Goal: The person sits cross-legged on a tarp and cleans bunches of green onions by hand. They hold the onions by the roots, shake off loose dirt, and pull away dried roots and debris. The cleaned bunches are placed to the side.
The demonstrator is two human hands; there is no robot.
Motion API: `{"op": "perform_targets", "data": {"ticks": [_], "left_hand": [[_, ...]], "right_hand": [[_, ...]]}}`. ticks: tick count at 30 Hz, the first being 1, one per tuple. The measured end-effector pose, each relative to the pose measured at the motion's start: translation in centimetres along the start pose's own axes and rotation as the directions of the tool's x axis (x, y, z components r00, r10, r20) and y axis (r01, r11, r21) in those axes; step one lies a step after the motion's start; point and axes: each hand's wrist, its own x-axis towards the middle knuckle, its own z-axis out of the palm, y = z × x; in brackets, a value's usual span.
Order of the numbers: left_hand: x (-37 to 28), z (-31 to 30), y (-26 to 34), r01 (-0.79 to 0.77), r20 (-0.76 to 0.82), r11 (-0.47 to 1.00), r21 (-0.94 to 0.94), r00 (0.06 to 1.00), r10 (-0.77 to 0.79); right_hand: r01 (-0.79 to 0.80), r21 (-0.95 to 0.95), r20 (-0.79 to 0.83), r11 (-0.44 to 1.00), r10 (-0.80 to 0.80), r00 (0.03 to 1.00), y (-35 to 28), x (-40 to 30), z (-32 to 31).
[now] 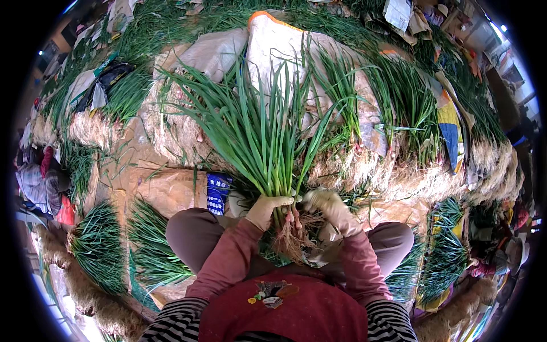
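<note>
My left hand (268, 208), in a pale glove, is closed round the lower stems of a bunch of long green allium plants (265, 149). Their leaves fan away from me, and reddish bulb ends with tangled roots (295, 239) hang below the hand towards my lap. Just right of the stems is my right hand (327, 207), also gloved, slightly blurred, its fingers bent near the bunch; whether it grips a stem or leaf cannot be told.
White woven sacks (275, 55) lie across rooted plants in front of me. More plants with pale roots (410, 175) stand in a row at right. Cut bundles (100, 248) lie on brown sheeting (171, 190) at left. Other people (42, 184) sit at both sides.
</note>
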Motion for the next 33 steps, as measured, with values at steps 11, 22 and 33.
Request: {"op": "perform_targets", "data": {"ticks": [11, 22, 33], "left_hand": [[-0.4, 0.8, 0.2, 0.059, -0.029, 0.998, -0.029, 0.998, -0.060], [-0.3, -0.3, 0.2, -0.082, 0.089, 0.995, -0.053, 0.992, 0.086], [-0.5, 0.7, 1.2, 0.011, 0.012, 0.999, -0.044, 1.000, -0.011]], "right_hand": [[-0.015, -0.508, -0.457, 0.861, -0.254, 0.853, 9.4, 5.7, 3.4], [-0.257, -0.612, -0.670, 0.748, -0.318, 0.671, -1.6, 8.2, -8.4], [0.057, -0.072, -0.204, 0.996, -0.071, 0.976, -0.6, 0.6, -1.9]]}}
